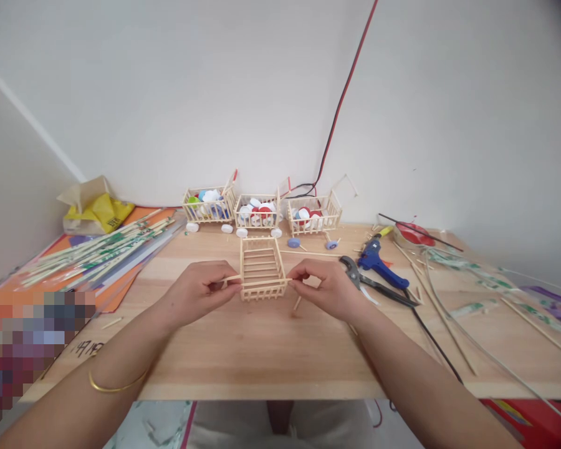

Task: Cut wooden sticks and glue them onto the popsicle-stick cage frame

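A small basket frame of thin wooden sticks (260, 254) sits in front of me, its slatted floor and side rails showing. Across its near end runs a thin wooden stick (264, 284). My left hand (206, 287) pinches that stick's left end, just outside the frame. At the right corner, my right hand (320, 287) closes thumb and forefinger on the other end. A short stick piece (297, 304) shows below my right fingers. Behind the frame stand three stick carts, left (208, 214), middle (257, 218) and right (313, 223), with bottle caps inside.
On the right are a blue glue gun (381, 262), black-handled cutters (378, 287), a red tape roll (414, 234), cables and loose sticks. Bundled sticks (107, 243) and a yellow bag (98, 215) are at left. The wooden table (243, 368) ends near my lap.
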Demonstrator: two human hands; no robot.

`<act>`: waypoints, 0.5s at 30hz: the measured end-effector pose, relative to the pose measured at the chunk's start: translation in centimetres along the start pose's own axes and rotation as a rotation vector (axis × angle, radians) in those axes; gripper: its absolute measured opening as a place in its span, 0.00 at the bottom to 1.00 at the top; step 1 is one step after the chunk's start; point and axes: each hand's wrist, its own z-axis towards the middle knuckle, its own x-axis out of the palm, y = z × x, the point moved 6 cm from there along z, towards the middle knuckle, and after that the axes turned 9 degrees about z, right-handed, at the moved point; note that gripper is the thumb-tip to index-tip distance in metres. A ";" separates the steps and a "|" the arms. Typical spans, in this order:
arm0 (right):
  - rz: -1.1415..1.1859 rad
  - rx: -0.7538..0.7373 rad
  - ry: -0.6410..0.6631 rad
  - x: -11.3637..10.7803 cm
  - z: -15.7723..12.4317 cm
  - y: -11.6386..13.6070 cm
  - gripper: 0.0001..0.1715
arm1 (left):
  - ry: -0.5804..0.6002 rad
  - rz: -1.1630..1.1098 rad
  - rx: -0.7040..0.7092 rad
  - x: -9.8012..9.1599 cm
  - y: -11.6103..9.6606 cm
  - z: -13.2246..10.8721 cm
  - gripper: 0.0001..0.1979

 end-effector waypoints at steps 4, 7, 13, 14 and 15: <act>-0.002 -0.008 -0.001 0.0 0.0 0.0 0.03 | 0.001 0.007 0.005 0.0 0.0 0.0 0.10; -0.009 -0.010 0.000 0.0 0.1 0.0 0.03 | 0.003 0.005 0.005 0.0 0.0 0.0 0.10; -0.005 -0.005 0.004 0.1 0.1 -0.1 0.03 | 0.014 -0.008 -0.019 0.1 0.0 0.0 0.11; -0.005 -0.004 0.006 0.1 0.1 -0.1 0.03 | 0.016 -0.006 -0.021 0.1 0.0 0.0 0.11; -0.005 -0.003 0.008 0.1 0.1 -0.1 0.03 | 0.019 -0.003 -0.022 0.1 0.0 0.0 0.11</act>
